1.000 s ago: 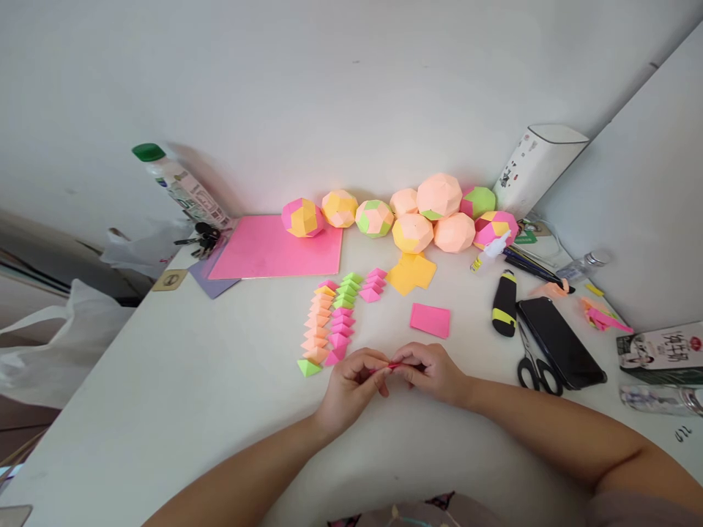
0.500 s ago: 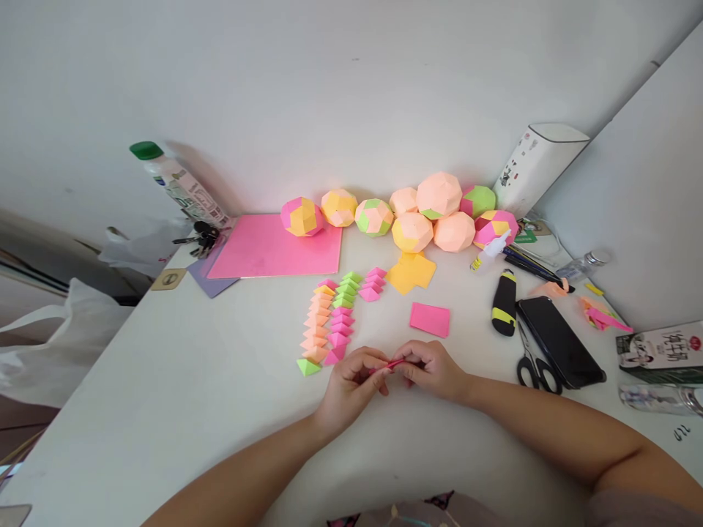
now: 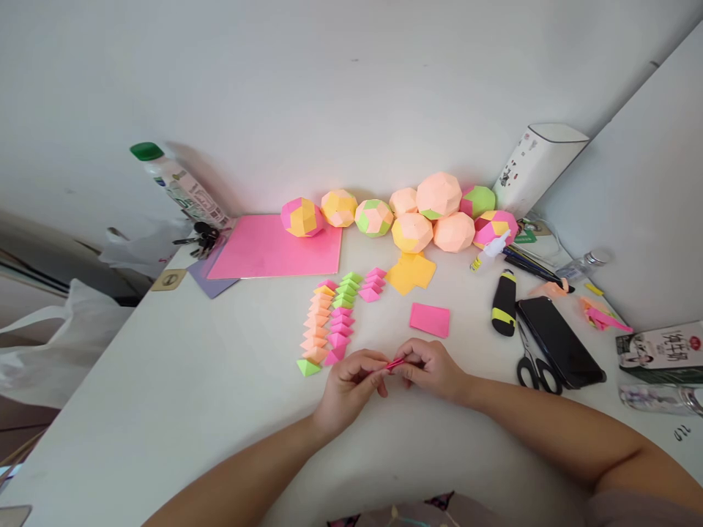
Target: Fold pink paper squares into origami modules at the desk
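Note:
Between my two hands is a small folded piece of pink paper (image 3: 395, 364), pinched at both ends. My left hand (image 3: 351, 388) is closed on its left end, and my right hand (image 3: 431, 369) on its right end. The fingers cover most of the paper. Rows of folded paper units in peach (image 3: 316, 320), green (image 3: 346, 291) and pink (image 3: 340, 331) lie just beyond my left hand. Past my right hand rests a stack of pink paper slips (image 3: 430, 320), with yellow paper sheets (image 3: 411, 273) behind it.
Several faceted paper balls (image 3: 439, 195) stand along the wall, one on a pink board (image 3: 269, 252). To the right lie scissors (image 3: 532, 366), a black phone (image 3: 561, 344) and a black-and-yellow cutter (image 3: 504, 304). A bottle (image 3: 190, 190) leans at the back left.
Both hands stay almost in place, still pinching the pink paper. The paper has tilted very slightly between the fingers. Everything else on the table is unchanged.

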A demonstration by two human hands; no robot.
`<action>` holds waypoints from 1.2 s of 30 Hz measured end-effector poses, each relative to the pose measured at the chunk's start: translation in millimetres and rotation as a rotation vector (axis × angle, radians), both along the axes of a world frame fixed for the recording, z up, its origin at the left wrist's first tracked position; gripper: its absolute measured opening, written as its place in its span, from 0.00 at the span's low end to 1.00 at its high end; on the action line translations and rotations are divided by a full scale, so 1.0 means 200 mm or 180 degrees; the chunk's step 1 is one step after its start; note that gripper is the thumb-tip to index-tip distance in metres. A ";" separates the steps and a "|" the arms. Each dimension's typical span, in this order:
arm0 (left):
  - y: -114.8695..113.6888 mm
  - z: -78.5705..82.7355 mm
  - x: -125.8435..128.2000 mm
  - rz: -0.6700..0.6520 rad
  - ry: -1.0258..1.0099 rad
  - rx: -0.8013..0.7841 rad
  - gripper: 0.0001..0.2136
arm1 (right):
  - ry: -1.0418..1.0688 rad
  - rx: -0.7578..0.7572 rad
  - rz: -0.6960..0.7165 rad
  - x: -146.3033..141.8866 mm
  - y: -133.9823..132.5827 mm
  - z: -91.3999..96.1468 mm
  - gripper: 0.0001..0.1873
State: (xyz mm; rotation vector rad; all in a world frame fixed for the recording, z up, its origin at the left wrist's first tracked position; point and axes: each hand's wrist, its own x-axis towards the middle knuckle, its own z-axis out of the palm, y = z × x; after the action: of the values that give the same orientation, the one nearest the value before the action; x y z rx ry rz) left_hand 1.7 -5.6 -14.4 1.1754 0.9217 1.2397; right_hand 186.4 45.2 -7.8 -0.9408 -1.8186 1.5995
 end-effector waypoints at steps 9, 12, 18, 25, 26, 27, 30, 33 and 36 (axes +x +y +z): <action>0.01 0.01 -0.01 -0.0094 0.0048 0.0072 0.04 | 0.0040 -0.0059 -0.0010 0.00 0.01 -0.01 0.15; 0.01 0.01 -0.01 -0.0101 0.0008 0.0106 0.04 | 0.0087 -0.0093 -0.0005 0.00 0.01 -0.02 0.16; 0.01 0.03 -0.01 -0.0133 0.0128 0.0001 0.04 | 0.0164 -0.0142 0.0016 0.00 0.01 -0.01 0.15; 0.01 0.05 0.00 -0.0190 -0.0006 -0.0291 0.06 | 0.0221 -0.0024 0.0034 0.00 0.00 -0.01 0.15; 0.01 0.05 0.00 -0.0194 -0.0019 -0.0332 0.06 | 0.0207 0.0025 0.0041 0.00 0.00 -0.01 0.15; 0.01 0.05 0.00 -0.0196 -0.0020 -0.0364 0.07 | 0.0191 0.0077 0.0047 0.00 0.00 -0.01 0.15; 0.01 0.04 0.01 -0.0207 -0.0006 -0.0397 0.08 | 0.0148 0.0230 0.0050 0.00 0.00 -0.01 0.15; 0.01 0.04 0.01 -0.0213 -0.0009 -0.0385 0.08 | 0.0154 0.0339 0.0057 0.00 0.00 -0.02 0.15; 0.01 0.04 0.01 -0.0234 0.0009 -0.0414 0.09 | 0.0204 0.0373 0.0074 0.00 0.00 -0.03 0.13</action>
State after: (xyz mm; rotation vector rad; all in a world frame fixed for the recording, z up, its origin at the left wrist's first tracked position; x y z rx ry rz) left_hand 3.0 -3.7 -7.1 1.0985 0.9390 1.1029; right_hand 187.1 44.6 -13.7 -0.8097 -1.8630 1.5015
